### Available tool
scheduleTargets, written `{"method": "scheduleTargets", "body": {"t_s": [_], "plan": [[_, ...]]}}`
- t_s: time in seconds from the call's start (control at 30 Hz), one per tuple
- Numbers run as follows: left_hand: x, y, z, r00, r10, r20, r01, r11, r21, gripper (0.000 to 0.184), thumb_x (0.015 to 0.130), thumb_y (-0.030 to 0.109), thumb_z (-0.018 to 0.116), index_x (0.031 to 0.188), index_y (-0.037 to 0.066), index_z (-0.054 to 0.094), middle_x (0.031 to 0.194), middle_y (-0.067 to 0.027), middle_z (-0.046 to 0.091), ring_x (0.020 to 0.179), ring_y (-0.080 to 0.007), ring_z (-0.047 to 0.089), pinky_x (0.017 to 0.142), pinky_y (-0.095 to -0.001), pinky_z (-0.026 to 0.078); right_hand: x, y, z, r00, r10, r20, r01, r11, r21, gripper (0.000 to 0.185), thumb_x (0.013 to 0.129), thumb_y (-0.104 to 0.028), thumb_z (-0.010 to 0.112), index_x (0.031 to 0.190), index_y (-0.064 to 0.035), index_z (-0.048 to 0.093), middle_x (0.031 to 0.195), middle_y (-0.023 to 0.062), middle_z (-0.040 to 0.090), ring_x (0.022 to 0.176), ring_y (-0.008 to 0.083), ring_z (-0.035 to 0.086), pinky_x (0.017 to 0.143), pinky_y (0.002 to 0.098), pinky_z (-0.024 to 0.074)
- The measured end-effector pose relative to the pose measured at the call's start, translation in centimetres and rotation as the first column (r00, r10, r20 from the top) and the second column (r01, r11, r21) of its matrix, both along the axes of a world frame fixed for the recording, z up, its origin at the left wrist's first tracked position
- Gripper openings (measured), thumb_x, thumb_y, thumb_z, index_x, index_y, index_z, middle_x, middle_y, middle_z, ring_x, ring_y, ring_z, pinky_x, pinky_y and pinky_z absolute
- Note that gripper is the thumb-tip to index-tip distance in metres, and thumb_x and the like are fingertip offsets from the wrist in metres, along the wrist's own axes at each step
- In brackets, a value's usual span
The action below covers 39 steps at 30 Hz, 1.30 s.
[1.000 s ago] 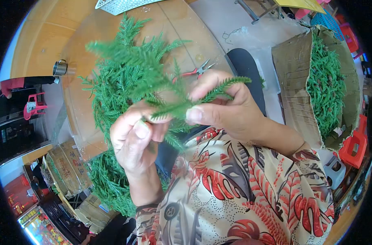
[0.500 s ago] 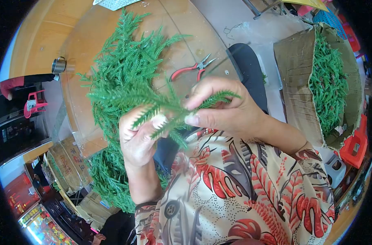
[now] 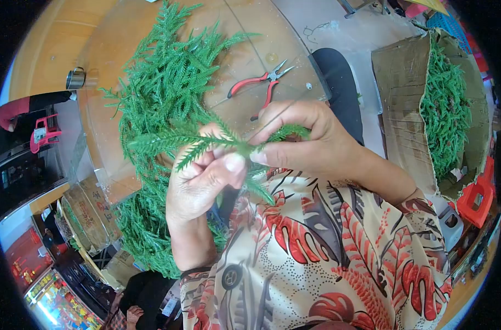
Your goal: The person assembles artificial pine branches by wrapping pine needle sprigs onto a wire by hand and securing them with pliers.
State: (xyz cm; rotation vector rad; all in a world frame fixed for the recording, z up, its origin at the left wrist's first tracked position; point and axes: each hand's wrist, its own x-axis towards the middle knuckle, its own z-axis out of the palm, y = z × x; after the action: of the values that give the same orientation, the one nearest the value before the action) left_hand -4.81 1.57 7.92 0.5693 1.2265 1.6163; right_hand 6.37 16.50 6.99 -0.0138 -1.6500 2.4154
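Observation:
An artificial green pine branch (image 3: 170, 138) with several side sprigs spans my two hands in front of the patterned shirt. My left hand (image 3: 198, 190) grips it near the sprigs' joint, thumb bent over the front. My right hand (image 3: 311, 137) pinches the same joint between thumb and forefinger, and a short sprig (image 3: 291, 131) sticks out beside those fingers. The exact point of contact is partly hidden by the fingertips. Just beyond my right hand, red-handled pliers (image 3: 272, 80) lie with their jaws apart on the table (image 3: 245, 47).
A heap of similar green branches (image 3: 170, 77) runs along the table's left side. At right stands a cardboard box (image 3: 401, 104) full of branches. A metal cup (image 3: 75, 78) is at far left. Another person's hand (image 3: 134, 314) shows at lower left.
My left hand has moved right, its thumb now close to my right fingertips. The sprigs have turned a little, and the whole view has shifted slightly. Both hands still hold the branch.

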Motion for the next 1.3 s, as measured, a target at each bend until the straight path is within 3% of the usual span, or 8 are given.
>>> {"method": "scheduleTargets", "body": {"t_s": [0.2,0.33,0.4,0.63,0.7,0.9,1.13,1.3], "plan": [[0.6,0.5,0.5,0.992,0.09,0.086,-0.096,0.993,0.067,0.022,0.077,-0.001,0.058,0.089,0.001,0.039,0.062,-0.0053,0.052,0.048,-0.0092,0.047,0.044,-0.0205,0.036,-0.1,0.2,0.5,0.999,0.048,0.019,-0.048,0.999,-0.009,0.004,0.077,0.002,0.053,0.081,0.0032,0.053,0.073,0.0085,0.062,0.07,0.0134,0.06,0.066,0.0247,0.0461],[0.3,0.0,0.2,1.0,0.026,0.013,-0.027,0.998,0.048,0.025,0.077,-0.002,0.058,0.091,0.001,0.038,0.06,-0.0053,0.053,0.047,-0.0094,0.048,0.042,-0.0206,0.036,-0.2,0.0,-0.3,0.999,0.002,-0.041,0.004,0.99,0.141,0.004,0.077,0.002,0.054,0.08,0.0027,0.053,0.074,0.006,0.06,0.071,0.0112,0.058,0.066,0.0234,0.0446],[0.4,0.0,0.5,1.0,0.018,0.02,-0.017,1.0,-0.014,0.027,0.076,-0.002,0.058,0.093,0.001,0.037,0.059,-0.0053,0.052,0.046,-0.0097,0.048,0.042,-0.0207,0.036,-0.2,0.0,0.0,0.999,0.045,-0.014,-0.044,0.998,0.048,0.005,0.076,0.001,0.055,0.081,0.0021,0.054,0.073,0.0038,0.058,0.073,0.0086,0.056,0.066,0.0222,0.0432],[0.2,0.1,0.5,0.975,-0.079,0.208,0.089,0.995,-0.04,0.029,0.075,-0.002,0.059,0.094,0.004,0.038,0.062,-0.0018,0.049,0.046,-0.008,0.046,0.041,-0.0197,0.034,0.0,0.3,-0.4,0.991,0.091,0.099,-0.108,0.976,0.187,0.011,0.073,0.0,0.058,0.084,-0.0008,0.056,0.072,-0.0009,0.053,0.073,0.0036,0.048,0.066,0.0198,0.0409],[0.1,0.0,0.4,0.976,-0.083,0.201,0.097,0.993,-0.063,0.029,0.075,-0.001,0.06,0.094,0.005,0.039,0.063,-0.0012,0.049,0.047,-0.0073,0.045,0.041,-0.0193,0.033,0.1,0.1,-0.2,0.978,0.123,0.171,-0.122,0.992,-0.016,0.01,0.073,0.0,0.058,0.083,-0.001,0.056,0.072,-0.0006,0.054,0.074,0.0043,0.049,0.068,0.0202,0.0414],[0.7,-0.2,0.4,0.996,-0.084,0.035,0.087,0.992,-0.091,0.026,0.076,-0.002,0.06,0.091,0.006,0.04,0.066,0.0,0.049,0.049,-0.0057,0.043,0.043,-0.0179,0.033,0.4,-0.2,-0.3,0.951,0.241,0.195,-0.174,0.936,-0.306,0.013,0.073,-0.009,0.063,0.083,-0.0022,0.056,0.081,0.0013,0.054,0.078,0.0064,0.051,0.065,0.0195,0.0395],[1.7,-0.1,1.3,0.992,-0.045,-0.122,0.022,0.982,-0.187,0.028,0.074,-0.008,0.056,0.093,0.004,0.04,0.075,-0.0015,0.049,0.058,-0.0063,0.047,0.048,-0.0184,0.036,0.2,-0.4,1.4,0.918,0.259,0.3,-0.17,0.941,-0.291,0.015,0.08,-0.019,0.055,0.077,-0.0038,0.053,0.068,-0.0043,0.046,0.062,0.0021,0.042,0.054,0.0175,0.0322],[2.2,-0.2,1.5,0.96,-0.002,-0.282,-0.05,0.983,-0.179,0.036,0.071,-0.004,0.061,0.097,0.0,0.037,0.07,-0.0042,0.049,0.048,-0.0091,0.047,0.044,-0.0183,0.035,0.4,-0.2,1.1,0.942,0.201,0.27,-0.163,0.974,-0.157,0.019,0.085,-0.017,0.05,0.077,0.0002,0.051,0.068,0.0051,0.059,0.064,0.0066,0.05,0.062,0.0224,0.0392]]}}
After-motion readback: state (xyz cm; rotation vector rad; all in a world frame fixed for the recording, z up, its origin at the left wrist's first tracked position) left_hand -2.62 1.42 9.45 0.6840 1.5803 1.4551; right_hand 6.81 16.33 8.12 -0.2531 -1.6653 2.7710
